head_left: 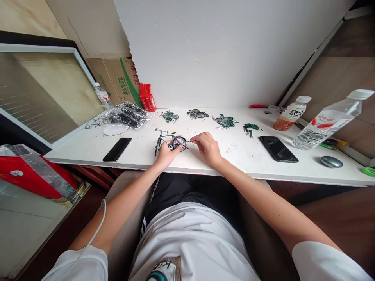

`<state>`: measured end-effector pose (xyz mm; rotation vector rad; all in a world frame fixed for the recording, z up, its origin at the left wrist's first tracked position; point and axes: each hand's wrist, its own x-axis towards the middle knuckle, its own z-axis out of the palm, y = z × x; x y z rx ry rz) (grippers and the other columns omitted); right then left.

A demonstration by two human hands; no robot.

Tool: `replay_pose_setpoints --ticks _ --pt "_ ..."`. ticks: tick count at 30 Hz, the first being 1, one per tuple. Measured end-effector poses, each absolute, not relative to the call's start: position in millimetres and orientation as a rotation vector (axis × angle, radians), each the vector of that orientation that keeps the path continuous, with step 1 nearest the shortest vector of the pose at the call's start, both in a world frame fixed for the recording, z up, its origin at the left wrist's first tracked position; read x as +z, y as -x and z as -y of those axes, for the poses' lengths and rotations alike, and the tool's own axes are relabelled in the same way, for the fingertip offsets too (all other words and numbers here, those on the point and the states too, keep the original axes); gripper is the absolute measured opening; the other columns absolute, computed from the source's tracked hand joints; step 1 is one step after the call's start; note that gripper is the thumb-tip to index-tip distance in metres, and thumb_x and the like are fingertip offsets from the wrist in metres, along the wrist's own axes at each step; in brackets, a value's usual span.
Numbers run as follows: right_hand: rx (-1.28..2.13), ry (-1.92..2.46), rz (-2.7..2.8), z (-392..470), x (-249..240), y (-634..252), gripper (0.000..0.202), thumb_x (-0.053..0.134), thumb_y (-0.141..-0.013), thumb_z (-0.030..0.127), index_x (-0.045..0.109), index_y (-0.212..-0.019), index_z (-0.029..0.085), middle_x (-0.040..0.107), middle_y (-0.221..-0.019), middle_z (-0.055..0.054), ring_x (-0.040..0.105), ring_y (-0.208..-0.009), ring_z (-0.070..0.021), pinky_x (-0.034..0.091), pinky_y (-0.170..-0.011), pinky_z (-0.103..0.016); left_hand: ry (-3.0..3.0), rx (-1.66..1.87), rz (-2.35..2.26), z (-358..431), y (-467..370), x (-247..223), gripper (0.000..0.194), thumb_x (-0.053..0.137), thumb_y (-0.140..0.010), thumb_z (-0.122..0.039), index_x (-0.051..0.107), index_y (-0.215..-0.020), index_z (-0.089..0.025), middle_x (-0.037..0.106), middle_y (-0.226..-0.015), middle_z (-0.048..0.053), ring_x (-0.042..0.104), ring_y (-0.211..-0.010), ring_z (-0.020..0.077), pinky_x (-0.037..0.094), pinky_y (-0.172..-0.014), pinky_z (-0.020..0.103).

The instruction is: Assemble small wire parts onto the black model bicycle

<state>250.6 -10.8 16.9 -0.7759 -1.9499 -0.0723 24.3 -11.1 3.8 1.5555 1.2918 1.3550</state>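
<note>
A small black model bicycle (176,141) stands upright near the front of the white table (140,150), its handlebars to the left. My left hand (168,155) is closed on its lower middle, around the pedals, and hides part of the frame. Just right of the rear wheel, my right hand (209,150) is closed in a pinch on a thin dark piece (190,141), too small to name. Behind the hands lie a green parts pile (170,116), a black parts pile (197,114) and another green pile (224,120).
Left are a black phone (117,149), a plastic bag of black parts (127,115), a white disc (115,130) and a red box (147,97). Right are green pieces (250,127), another phone (278,148), two bottles, one clear (325,124) and one brown (290,116), and a mouse (331,161).
</note>
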Motion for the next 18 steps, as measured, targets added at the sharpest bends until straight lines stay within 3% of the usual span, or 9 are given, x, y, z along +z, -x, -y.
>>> replay_pose_setpoints --ticks 18 --pt "-0.172 0.790 2.036 9.8 11.6 -250.6 0.034 0.048 -0.107 0.005 0.076 -0.115 0.022 0.080 -0.104 -0.008 0.067 -0.101 -0.0252 0.055 -0.076 -0.037 -1.621 1.318 -1.343 13.4 -24.3 4.0 0.036 0.085 -0.081 -0.040 0.080 -0.108 -0.017 0.084 -0.106 0.011 0.076 -0.100 0.0281 0.056 -0.099 0.040"
